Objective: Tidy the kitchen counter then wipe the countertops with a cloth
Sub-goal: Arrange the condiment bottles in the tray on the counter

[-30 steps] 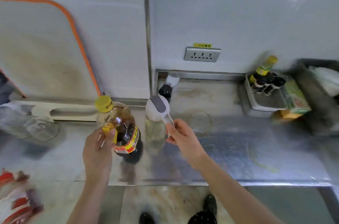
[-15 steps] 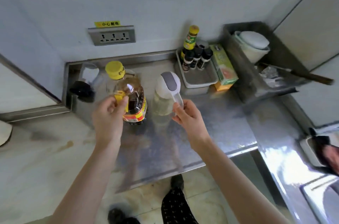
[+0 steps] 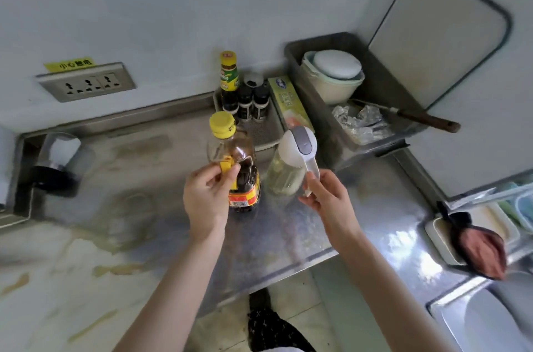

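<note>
Bottles are farther right than a second ago, near the tray point(image 3: 266, 134); left hand point(image 3: 206, 201) pinches the oil bottle point(image 3: 235, 157) handle, right hand point(image 3: 328, 201) pinches the dispenser point(image 3: 287, 172) handle, tidying.

Only legible text: the yellow sticker point(image 3: 70, 64) on the wall point(image 3: 173, 5) above the socket plate point(image 3: 85, 82), which reads 小心触电. The oil bottle point(image 3: 230, 149) in the middle of the worktop point(image 3: 288, 236) has a barcode on its red-and-yellow label; digits and brand are too blurred. The green-labelled sauce bottle point(image 3: 229, 74) and the printed box point(image 3: 290, 102) at the worktop's back edge carry print, none readable.
</note>
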`<action>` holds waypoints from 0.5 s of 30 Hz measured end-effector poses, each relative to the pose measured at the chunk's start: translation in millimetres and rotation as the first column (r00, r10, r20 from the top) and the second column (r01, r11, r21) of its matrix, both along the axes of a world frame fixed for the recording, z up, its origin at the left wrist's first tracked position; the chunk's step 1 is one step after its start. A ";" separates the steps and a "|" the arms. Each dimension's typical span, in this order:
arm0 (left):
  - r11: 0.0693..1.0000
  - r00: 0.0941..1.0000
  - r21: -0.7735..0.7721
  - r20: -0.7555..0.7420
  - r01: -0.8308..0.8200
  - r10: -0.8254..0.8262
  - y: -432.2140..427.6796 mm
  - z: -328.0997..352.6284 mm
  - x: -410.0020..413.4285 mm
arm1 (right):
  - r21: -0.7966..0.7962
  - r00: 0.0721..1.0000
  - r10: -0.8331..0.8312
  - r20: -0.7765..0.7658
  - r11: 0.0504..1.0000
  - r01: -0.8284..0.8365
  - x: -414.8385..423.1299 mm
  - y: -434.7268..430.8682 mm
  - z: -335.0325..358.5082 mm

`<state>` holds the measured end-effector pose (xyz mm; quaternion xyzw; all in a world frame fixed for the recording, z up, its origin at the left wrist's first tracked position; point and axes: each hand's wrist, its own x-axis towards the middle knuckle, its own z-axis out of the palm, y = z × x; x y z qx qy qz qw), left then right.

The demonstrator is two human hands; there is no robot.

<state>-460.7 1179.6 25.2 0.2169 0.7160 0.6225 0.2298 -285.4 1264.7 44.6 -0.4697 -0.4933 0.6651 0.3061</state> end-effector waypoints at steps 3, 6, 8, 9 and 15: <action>0.999 1.000 -0.051 0.032 0.000 0.002 14.8 -11.8 27.3 | -0.003 0.996 -0.089 0.008 0.996 0.089 31.3 7.7 -2.1; 0.993 0.999 -0.102 0.003 0.053 -0.053 28.0 -12.9 56.6 | 0.002 0.980 -0.199 0.016 0.980 0.199 63.2 8.3 -2.0; 0.989 0.995 -0.111 -0.005 0.094 -0.095 36.7 -13.4 74.0 | -0.017 0.966 -0.257 -0.008 0.966 0.256 86.4 7.9 -1.2; 0.988 0.994 -0.107 -0.004 0.111 -0.112 40.6 -12.6 81.9 | -0.028 0.962 -0.274 -0.015 0.961 0.273 98.2 8.6 -1.8; 0.978 0.981 -0.086 -0.030 0.189 -0.193 57.7 -9.2 123.7 | 0.014 0.926 -0.373 0.052 0.928 0.373 161.8 25.8 -14.4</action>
